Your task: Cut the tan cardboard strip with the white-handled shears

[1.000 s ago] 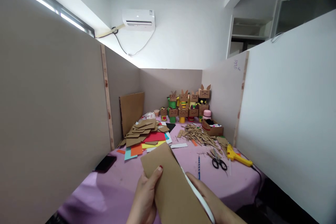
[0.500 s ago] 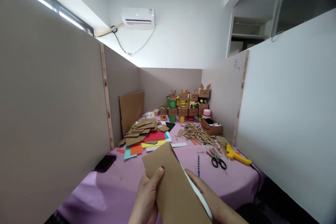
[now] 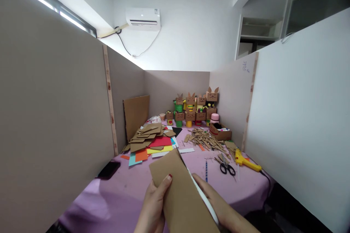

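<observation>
My left hand (image 3: 155,200) is closed on a brown cardboard sheet (image 3: 183,196), thumb on its front face and the fingers behind. The sheet is tilted in front of me over the near part of the table. At its right edge my right hand (image 3: 209,198) is wrapped round white-handled scissors (image 3: 205,201). A dark, narrow blade shows along the sheet's upper right edge; the rest of the scissors and most of the right fingers are hidden behind the cardboard.
Cut cardboard pieces (image 3: 147,133) and coloured paper (image 3: 161,141) lie left; cardboard scraps (image 3: 206,139) are right of centre. A blue pen (image 3: 206,171), black scissors (image 3: 227,169), yellow glue gun (image 3: 247,162) and black phone (image 3: 108,170) lie around. Cardboard animal figures (image 3: 190,116) stand behind.
The hands, cardboard and scissors keep nearly the same pose. The whole view has shifted very slightly.
</observation>
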